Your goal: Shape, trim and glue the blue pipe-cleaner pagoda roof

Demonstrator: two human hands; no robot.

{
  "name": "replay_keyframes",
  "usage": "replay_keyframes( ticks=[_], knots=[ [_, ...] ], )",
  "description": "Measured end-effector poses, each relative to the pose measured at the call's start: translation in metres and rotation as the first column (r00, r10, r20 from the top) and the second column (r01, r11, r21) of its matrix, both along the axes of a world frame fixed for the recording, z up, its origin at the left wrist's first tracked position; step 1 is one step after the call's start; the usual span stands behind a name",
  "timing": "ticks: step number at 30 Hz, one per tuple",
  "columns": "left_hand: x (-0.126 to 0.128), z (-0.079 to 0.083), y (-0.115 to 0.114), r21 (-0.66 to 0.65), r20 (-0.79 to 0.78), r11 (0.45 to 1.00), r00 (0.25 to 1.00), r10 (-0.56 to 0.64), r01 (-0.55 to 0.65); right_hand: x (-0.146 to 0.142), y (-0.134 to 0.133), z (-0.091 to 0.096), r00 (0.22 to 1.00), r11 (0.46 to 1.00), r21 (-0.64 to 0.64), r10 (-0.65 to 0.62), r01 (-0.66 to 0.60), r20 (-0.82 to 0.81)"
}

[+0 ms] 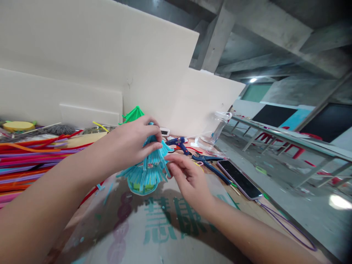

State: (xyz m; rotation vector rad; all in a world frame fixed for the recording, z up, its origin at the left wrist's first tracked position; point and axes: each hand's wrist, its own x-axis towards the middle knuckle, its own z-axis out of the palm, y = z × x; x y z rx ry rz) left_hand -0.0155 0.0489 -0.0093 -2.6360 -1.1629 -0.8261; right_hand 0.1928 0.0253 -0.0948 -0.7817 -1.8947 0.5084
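A light-blue tiered craft model, like a small pagoda of chenille stems (147, 176), stands on the printed board with a green patch at its base. From the upper left, my left hand (139, 141) closes its fingers round the model's top, partly hiding it. At the model's right edge my right hand (188, 178) pinches thumb and forefinger on a light-blue piece of the lower tier. Behind my left hand rises a green umbrella-shaped roof (136, 114); whether it joins the blue model is hidden.
Bundled coloured chenille stems (33, 161) lie at left. Beyond the model are a blue glue gun (178, 143), pliers (211, 167), a phone (240, 179) with a purple strap, and a clear plastic jug (216, 128). White foam boards (96, 55) stand behind; the table edge runs along the right.
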Motion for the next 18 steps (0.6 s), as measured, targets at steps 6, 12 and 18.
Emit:
replay_keyframes(
  ticks=[6, 12, 18],
  knots=[
    [0.0, -0.001, 0.0, -0.011, 0.007, 1.0, 1.0, -0.015, 0.015, 0.013, 0.004, 0.008, 0.973, 0.926, 0.376, -0.116, 0.034, 0.199],
    [0.0, -0.002, 0.001, -0.006, 0.007, 1.0, 1.0, -0.029, 0.029, 0.008, 0.003, 0.004, 0.947, 0.888, 0.46, -0.164, 0.019, 0.278],
    [0.006, -0.002, -0.007, -0.007, 0.062, 0.999, 0.997, -0.052, 0.053, 0.002, 0.003, -0.001, 0.976, 0.939, 0.338, -0.125, 0.059, 0.177]
  ],
)
